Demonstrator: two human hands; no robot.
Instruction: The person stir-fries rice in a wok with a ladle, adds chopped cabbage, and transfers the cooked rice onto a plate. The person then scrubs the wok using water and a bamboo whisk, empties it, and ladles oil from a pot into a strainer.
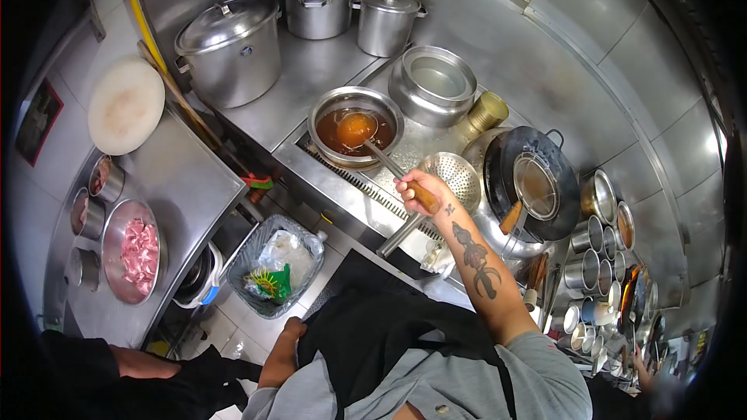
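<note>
My right hand [433, 185] is closed around the wooden handle of a metal ladle [384, 160]. The ladle's round bowl, full of orange-brown liquid, sits inside a steel pot [317, 111] holding darker brown liquid. Beneath my right forearm lies a large perforated skimmer [445, 173], its long handle reaching toward the counter's front edge. My left hand [292, 331] hangs low beside my black apron [373, 342], near a lined bin [268, 309]. Its fingers are too hidden to read.
Lidded stockpots [240, 62] stand at the back left. An open round pot [432, 105] and a tin can [489, 110] are behind the skimmer. At right, a wok [498, 157] bears a wire strainer [535, 187]. A bowl of raw meat [158, 264] is left, near another person's arm [144, 362].
</note>
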